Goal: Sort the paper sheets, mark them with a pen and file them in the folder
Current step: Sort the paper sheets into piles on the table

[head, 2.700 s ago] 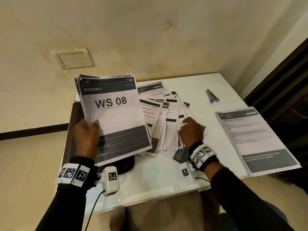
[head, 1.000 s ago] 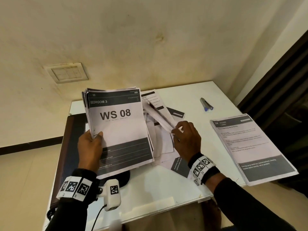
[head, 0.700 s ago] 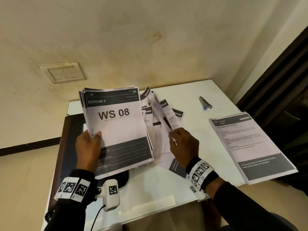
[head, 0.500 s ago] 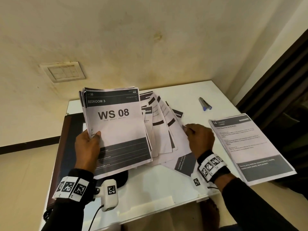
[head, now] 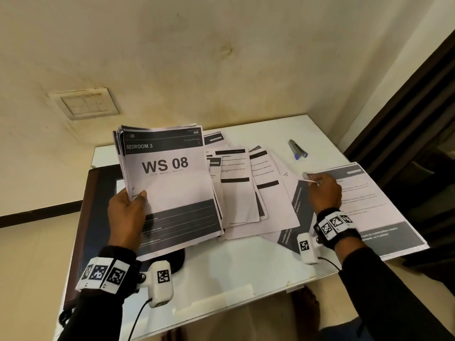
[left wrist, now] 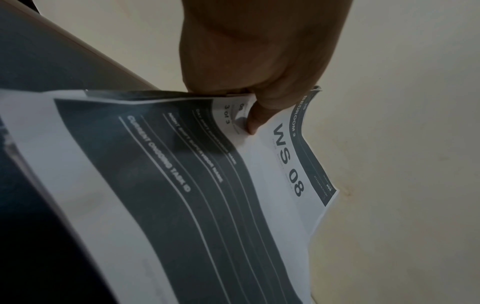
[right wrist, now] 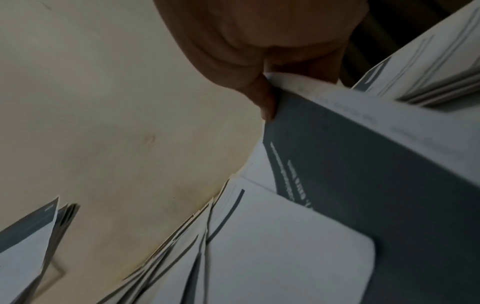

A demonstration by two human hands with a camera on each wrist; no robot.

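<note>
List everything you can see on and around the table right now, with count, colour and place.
WS 08 stack: one, white and dark grey, held up at left.
Loose sheets: several, white and grey, fanned mid-table.
Pulled sheet: one, white and grey, corner lifted at right.
Sorted pile: one, white and grey, right edge.
Pen: one, grey with blue, far right.
Folder: one, dark brown, left edge.
Table: one, white.
Wall switch: one, cream.
Hands: left hand holds the stack; right hand pinches the sheet.

You hold a stack of sheets (head: 170,190) titled "WS 08" tilted up at the left. Loose sheets (head: 243,190) lie fanned beside it, another stack (head: 376,205) at right, the pen (head: 297,149) behind, the dark folder (head: 98,193) underneath.
</note>
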